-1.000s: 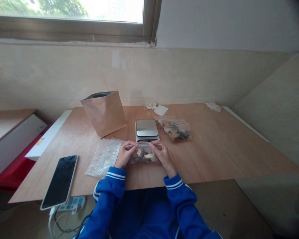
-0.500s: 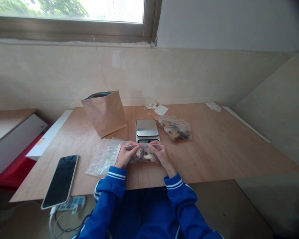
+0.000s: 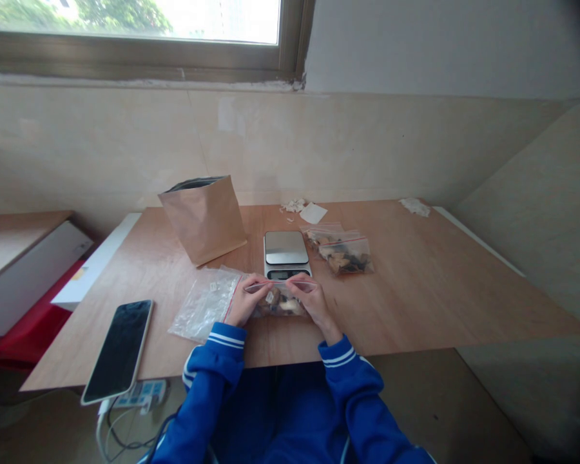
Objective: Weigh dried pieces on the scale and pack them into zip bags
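Note:
A clear zip bag [image 3: 283, 305] with brown and pale dried pieces, perhaps mushrooms, lies at the table's near side. My left hand [image 3: 245, 298] pinches its red-lined top edge on the left. On the same edge, my right hand [image 3: 310, 298] pinches closer to the middle. Just beyond the hands stands a kitchen scale [image 3: 286, 249] with a bare metal plate; its display is partly visible. Beside my left hand lie flat, clear zip bags [image 3: 205, 303] with nothing seen in them. Filled zip bags [image 3: 344, 254] of similar dried pieces rest right of the scale.
A brown paper pouch [image 3: 205, 219] stands with its top open at back left. A phone [image 3: 119, 351] lies at the left front edge, above a power strip [image 3: 149, 392] with cables. White scraps [image 3: 313, 213] and a crumpled tissue [image 3: 414, 207] lie near the wall.
My right hand has shifted slightly left along the bag's top edge, so the hands are closer together. My left hand stays nearly in place.

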Tool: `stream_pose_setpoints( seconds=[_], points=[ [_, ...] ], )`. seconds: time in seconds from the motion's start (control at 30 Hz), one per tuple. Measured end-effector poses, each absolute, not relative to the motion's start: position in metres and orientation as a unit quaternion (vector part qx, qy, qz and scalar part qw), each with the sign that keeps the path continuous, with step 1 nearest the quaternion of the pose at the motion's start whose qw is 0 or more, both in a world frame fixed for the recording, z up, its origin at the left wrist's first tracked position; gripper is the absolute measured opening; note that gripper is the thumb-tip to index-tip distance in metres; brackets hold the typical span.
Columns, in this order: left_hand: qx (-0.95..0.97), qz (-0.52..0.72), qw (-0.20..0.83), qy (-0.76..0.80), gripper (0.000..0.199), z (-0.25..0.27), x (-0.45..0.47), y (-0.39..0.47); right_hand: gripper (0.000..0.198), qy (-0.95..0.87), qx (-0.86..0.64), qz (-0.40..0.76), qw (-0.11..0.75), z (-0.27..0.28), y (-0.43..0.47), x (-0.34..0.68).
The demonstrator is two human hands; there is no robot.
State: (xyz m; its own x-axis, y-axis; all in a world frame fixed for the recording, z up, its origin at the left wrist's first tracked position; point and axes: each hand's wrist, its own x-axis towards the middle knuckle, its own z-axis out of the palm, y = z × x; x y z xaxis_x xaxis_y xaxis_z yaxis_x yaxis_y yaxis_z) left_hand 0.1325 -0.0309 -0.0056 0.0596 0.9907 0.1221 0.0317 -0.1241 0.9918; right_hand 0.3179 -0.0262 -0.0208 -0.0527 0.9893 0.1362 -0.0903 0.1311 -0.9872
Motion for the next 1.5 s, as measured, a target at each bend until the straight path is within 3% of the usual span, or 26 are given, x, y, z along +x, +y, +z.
stream_pose_setpoints(
  seconds=[0.93,1.5],
  points=[
    [0.537,0.491,0.492,0.479,0.032,-0.0031,0.1341,-0.0328,0.026,-0.539,-0.454,0.451,0.548,-0.0196,-0.027,0.3166],
    [0.571,0.499,0.47,0.451,0.027,-0.0034,0.1368,-0.0326,0.022,-0.56,-0.431,0.478,0.521,-0.0251,-0.0279,0.3133]
  ],
)
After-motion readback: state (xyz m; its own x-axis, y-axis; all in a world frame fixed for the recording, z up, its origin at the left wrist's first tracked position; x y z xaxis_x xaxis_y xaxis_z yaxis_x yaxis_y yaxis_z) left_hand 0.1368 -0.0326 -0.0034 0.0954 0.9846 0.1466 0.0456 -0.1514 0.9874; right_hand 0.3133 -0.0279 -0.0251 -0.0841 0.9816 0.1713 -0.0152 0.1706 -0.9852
